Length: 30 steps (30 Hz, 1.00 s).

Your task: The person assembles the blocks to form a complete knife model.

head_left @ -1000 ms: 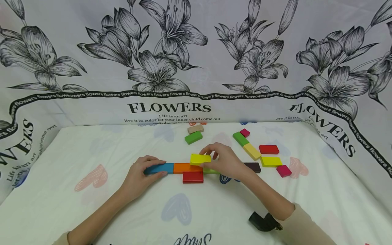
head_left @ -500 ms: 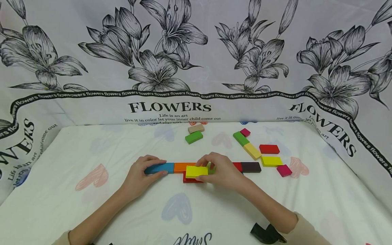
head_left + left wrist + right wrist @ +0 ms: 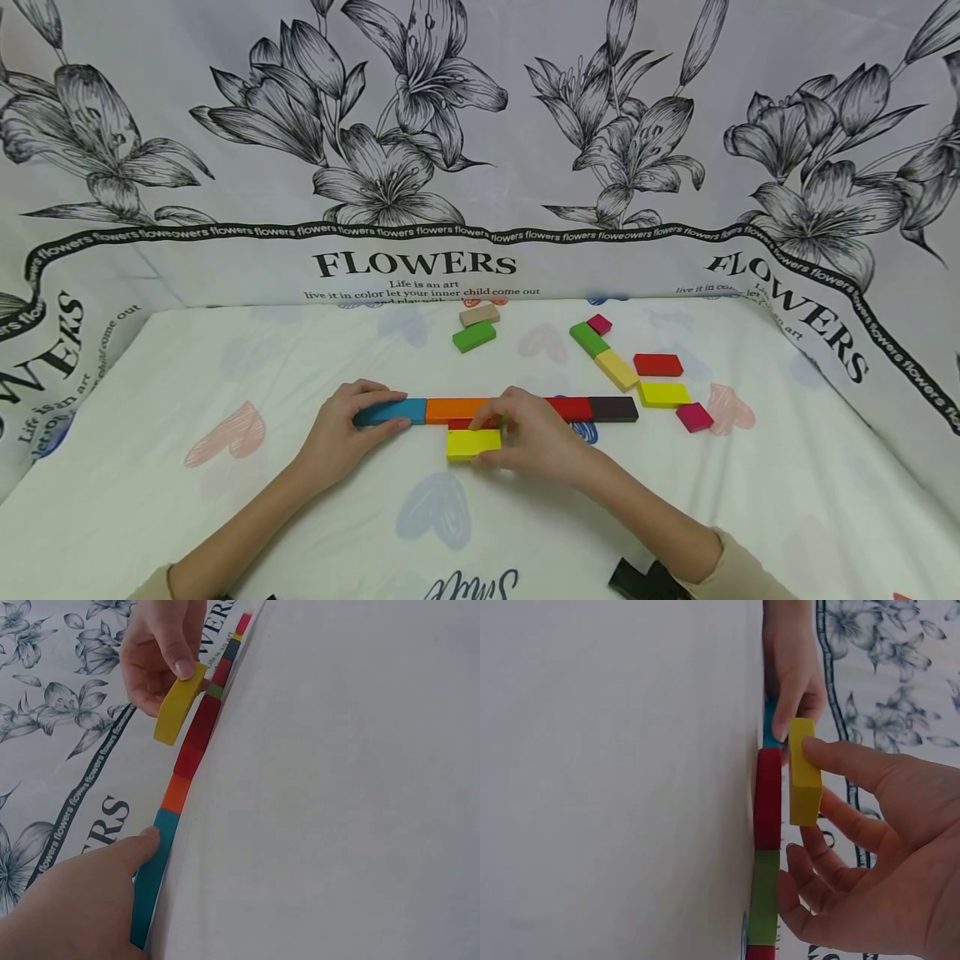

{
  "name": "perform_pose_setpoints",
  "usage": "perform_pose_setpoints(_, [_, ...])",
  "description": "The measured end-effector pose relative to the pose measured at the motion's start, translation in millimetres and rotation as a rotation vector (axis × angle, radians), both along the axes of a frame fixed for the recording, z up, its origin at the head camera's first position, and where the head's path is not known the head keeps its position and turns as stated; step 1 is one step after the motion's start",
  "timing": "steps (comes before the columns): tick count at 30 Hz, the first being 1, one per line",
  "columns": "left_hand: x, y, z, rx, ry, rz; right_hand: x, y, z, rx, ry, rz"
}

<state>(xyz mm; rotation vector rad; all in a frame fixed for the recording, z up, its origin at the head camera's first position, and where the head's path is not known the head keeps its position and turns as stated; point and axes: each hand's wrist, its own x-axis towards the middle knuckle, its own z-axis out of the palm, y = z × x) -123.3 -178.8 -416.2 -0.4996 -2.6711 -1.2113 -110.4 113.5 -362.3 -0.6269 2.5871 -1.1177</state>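
A straight row of wooden blocks lies across the cloth in the head view: blue (image 3: 390, 412), orange (image 3: 454, 408), red (image 3: 568, 408) and dark brown (image 3: 615, 409). A light green block (image 3: 765, 900) of that row is mostly behind my right hand in the head view. My left hand (image 3: 341, 429) holds the blue block at the row's left end between thumb and fingers. My right hand (image 3: 538, 437) pinches a yellow block (image 3: 471, 447), held up off the cloth. It partly hides a second red block (image 3: 459, 425) lying against the orange one's near side.
Behind the row lie a tan block (image 3: 480, 315) and a green block (image 3: 474, 337). To the right are more loose blocks, among them a red block (image 3: 658, 365), a yellow block (image 3: 664, 395) and a magenta one (image 3: 694, 417). A flower-printed cloth rises at the back.
My right hand has carried the yellow block from above the orange block towards me, past the row and over the near red block. My left hand has stayed on the blue block.
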Motion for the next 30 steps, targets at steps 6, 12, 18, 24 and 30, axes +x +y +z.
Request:
perform_pose_setpoints(6, [0.0, 1.0, 1.4, 0.001, -0.017, 0.009, -0.6, 0.3, -2.2, 0.004, -0.013, 0.019])
perform_pose_setpoints(12, [-1.1, 2.0, 2.1, 0.001, -0.023, 0.011, 0.1, 0.4, -2.2, 0.007, -0.032, 0.026])
perform_pose_setpoints(18, [-2.0, 2.5, 2.2, 0.002, -0.023, 0.01, 0.1, 0.7, -3.5, 0.009, -0.052, 0.028])
perform_pose_setpoints(24, [-2.7, 2.0, 1.6, -0.003, -0.024, 0.011, -0.4, 1.3, -4.6, 0.008, -0.059, 0.031])
perform_pose_setpoints(30, [-3.0, 1.9, 0.9, 0.003, -0.019, 0.01, -0.8, 0.7, -4.5, 0.017, -0.064, 0.034])
